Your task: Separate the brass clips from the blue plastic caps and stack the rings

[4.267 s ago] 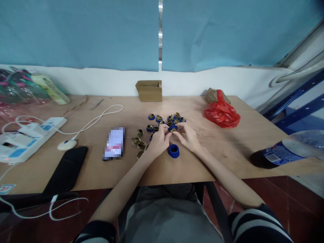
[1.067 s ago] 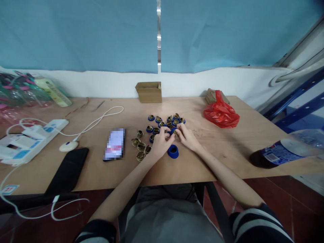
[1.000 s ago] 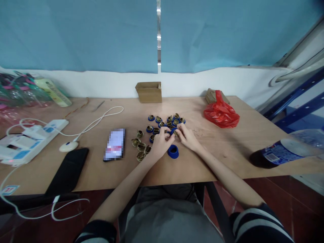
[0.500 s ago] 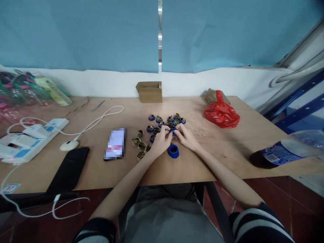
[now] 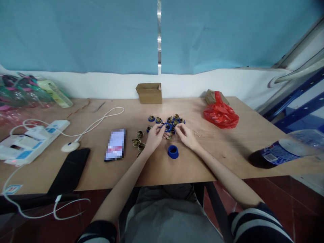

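A blue ring [image 5: 170, 129] is pinched by its left edge in my left hand [image 5: 154, 137] and raised over the table. Just below it, by the same hand's fingertips, is a small brass-coloured metal piece [image 5: 169, 136]; whether the hand holds it I cannot tell. My right hand [image 5: 186, 136] is to the right, apart from the ring, with thumb and fingers drawn together. What its fingertips hold, if anything, is hidden. Behind the hands lie several brass pieces in blue rings [image 5: 158, 120]. Several plain brass pieces [image 5: 136, 142] lie left of my left hand. Nearer me stands a stack of blue rings [image 5: 173, 152].
Left are a phone [image 5: 115, 145], a black flat case [image 5: 69, 171], a white cable and a power strip [image 5: 57, 127]. A cardboard box [image 5: 150, 93] stands at the back. To the right are a red plastic bag [image 5: 220, 115] and a cola bottle lying down [image 5: 274, 156].
My hands have moved apart; both were at a blue ring before. The ring, now in my left hand, has shifted left and tilted up to face me. My right hand has let go of it.
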A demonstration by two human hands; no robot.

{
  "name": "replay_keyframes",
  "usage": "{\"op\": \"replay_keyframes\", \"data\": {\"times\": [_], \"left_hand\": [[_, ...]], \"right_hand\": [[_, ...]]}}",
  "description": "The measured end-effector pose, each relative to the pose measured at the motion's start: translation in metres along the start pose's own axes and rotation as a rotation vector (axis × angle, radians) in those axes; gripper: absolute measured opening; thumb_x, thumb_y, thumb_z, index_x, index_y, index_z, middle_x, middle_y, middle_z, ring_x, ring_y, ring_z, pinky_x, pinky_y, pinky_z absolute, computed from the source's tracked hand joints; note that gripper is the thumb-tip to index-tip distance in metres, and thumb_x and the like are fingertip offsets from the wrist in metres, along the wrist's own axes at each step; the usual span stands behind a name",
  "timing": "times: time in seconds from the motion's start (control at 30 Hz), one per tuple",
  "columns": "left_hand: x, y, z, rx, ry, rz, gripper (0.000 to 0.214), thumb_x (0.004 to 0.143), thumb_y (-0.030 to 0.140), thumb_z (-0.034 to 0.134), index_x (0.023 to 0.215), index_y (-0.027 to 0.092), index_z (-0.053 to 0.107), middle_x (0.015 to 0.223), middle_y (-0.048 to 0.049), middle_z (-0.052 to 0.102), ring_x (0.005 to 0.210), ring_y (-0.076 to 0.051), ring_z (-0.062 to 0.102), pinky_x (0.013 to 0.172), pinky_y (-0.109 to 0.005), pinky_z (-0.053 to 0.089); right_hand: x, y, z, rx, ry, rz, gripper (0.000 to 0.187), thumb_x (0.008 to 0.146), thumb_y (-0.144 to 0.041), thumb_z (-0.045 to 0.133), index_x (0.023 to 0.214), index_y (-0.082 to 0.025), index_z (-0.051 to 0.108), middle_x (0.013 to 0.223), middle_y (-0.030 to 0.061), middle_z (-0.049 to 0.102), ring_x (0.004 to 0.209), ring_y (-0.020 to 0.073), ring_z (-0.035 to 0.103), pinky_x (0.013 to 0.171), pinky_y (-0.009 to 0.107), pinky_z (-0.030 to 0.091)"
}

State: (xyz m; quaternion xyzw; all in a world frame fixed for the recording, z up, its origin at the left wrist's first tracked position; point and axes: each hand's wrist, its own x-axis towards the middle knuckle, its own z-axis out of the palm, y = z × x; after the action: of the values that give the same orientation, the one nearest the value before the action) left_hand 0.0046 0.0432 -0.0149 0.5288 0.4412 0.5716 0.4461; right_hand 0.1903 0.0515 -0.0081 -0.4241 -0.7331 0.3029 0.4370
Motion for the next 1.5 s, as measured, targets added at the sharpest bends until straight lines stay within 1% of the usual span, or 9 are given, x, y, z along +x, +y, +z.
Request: {"op": "replay_keyframes", "data": {"times": [0.13, 0.27, 0.53, 0.9, 1.0, 1.1, 1.2, 1.27, 1.5], "left_hand": [[0.0, 0.02, -0.009, -0.004, 0.074, 0.068, 0.03, 0.085, 0.046, 0.069, 0.096, 0.018, 0.065, 0.069, -0.0011, 0.073, 0.054, -0.014, 0.068, 0.054, -0.025, 0.057], [-0.014, 0.039, -0.013, 0.127, -0.029, 0.151, 0.022, 0.088, 0.041, 0.066, 0.089, 0.019, 0.071, 0.077, -0.0016, 0.074, 0.066, -0.015, 0.069, 0.061, -0.026, 0.058], [-0.048, 0.034, -0.004, 0.594, -0.235, 0.229, 0.017, 0.09, 0.022, 0.064, 0.079, 0.021, 0.076, 0.088, -0.005, 0.075, 0.084, -0.021, 0.07, 0.083, -0.035, 0.055], [-0.051, 0.037, -0.001, 0.84, -0.185, 0.232, 0.016, 0.093, 0.024, 0.063, 0.087, 0.02, 0.077, 0.094, -0.0069, 0.077, 0.094, -0.024, 0.07, 0.089, -0.039, 0.054], [-0.037, 0.039, -0.005, 0.82, -0.084, 0.218, 0.018, 0.095, 0.027, 0.058, 0.088, 0.019, 0.073, 0.092, -0.0069, 0.077, 0.087, -0.023, 0.071, 0.085, -0.038, 0.055], [-0.016, 0.034, -0.008, 0.713, -0.027, 0.186, 0.019, 0.094, 0.032, 0.062, 0.105, 0.018, 0.069, 0.094, -0.0081, 0.078, 0.085, -0.023, 0.073, 0.083, -0.038, 0.057], [0.001, 0.019, -0.006, 0.447, -0.218, 0.166, 0.034, 0.095, 0.035, 0.061, 0.124, 0.017, 0.06, 0.104, -0.01, 0.076, 0.093, -0.023, 0.074, 0.085, -0.037, 0.06], [0.006, 0.009, -0.002, 0.262, -0.332, 0.178, 0.03, 0.098, 0.035, 0.054, 0.122, 0.017, 0.058, 0.114, -0.012, 0.073, 0.104, -0.023, 0.072, 0.093, -0.038, 0.059], [-0.002, 0.0, 0.003, 0.045, -0.327, 0.19, 0.032, 0.093, 0.022, 0.06, 0.124, 0.02, 0.052, 0.128, -0.011, 0.064, 0.12, -0.023, 0.066, 0.109, -0.041, 0.053]], "right_hand": [[-0.001, 0.001, 0.001, -0.164, -0.092, -0.207, 0.018, 0.099, -0.026, 0.052, 0.112, -0.021, 0.063, 0.099, 0.007, 0.068, 0.081, 0.0189, 0.064, 0.072, 0.032, 0.053], [-0.002, 0.005, 0.003, -0.247, -0.146, -0.337, 0.018, 0.097, -0.024, 0.056, 0.113, -0.021, 0.065, 0.107, 0.0105, 0.067, 0.098, 0.0238, 0.064, 0.088, 0.04, 0.054], [-0.002, 0.015, 0.007, -0.235, -0.169, -0.313, 0.023, 0.096, -0.016, 0.056, 0.116, -0.022, 0.064, 0.106, 0.0094, 0.066, 0.09, 0.0206, 0.064, 0.081, 0.036, 0.055], [-0.001, 0.022, 0.009, -0.336, -0.175, -0.32, 0.016, 0.098, -0.024, 0.061, 0.112, -0.019, 0.066, 0.1, 0.0093, 0.071, 0.09, 0.0217, 0.068, 0.081, 0.035, 0.057], [-0.001, 0.011, 0.005, -0.339, -0.096, -0.357, 0.018, 0.101, -0.024, 0.056, 0.115, -0.019, 0.065, 0.106, 0.011, 0.072, 0.097, 0.0233, 0.069, 0.088, 0.038, 0.058], [-0.003, -0.002, 0.001, -0.318, 0.05, -0.407, 0.019, 0.103, -0.027, 0.054, 0.118, -0.021, 0.064, 0.111, 0.0108, 0.071, 0.105, 0.0239, 0.069, 0.095, 0.04, 0.057], [-0.005, -0.009, -0.002, -0.339, 0.126, -0.455, 0.019, 0.103, -0.027, 0.054, 0.118, -0.023, 0.064, 0.115, 0.0107, 0.07, 0.11, 0.0244, 0.068, 0.098, 0.042, 0.058], [-0.006, -0.009, -0.002, -0.357, 0.116, -0.496, 0.019, 0.104, -0.025, 0.052, 0.118, -0.023, 0.063, 0.118, 0.0111, 0.069, 0.112, 0.0242, 0.067, 0.099, 0.042, 0.058], [-0.005, -0.015, -0.008, -0.293, 0.064, -0.526, 0.029, 0.095, -0.013, 0.051, 0.122, -0.021, 0.056, 0.122, 0.0144, 0.06, 0.118, 0.0265, 0.06, 0.093, 0.044, 0.058]]}}
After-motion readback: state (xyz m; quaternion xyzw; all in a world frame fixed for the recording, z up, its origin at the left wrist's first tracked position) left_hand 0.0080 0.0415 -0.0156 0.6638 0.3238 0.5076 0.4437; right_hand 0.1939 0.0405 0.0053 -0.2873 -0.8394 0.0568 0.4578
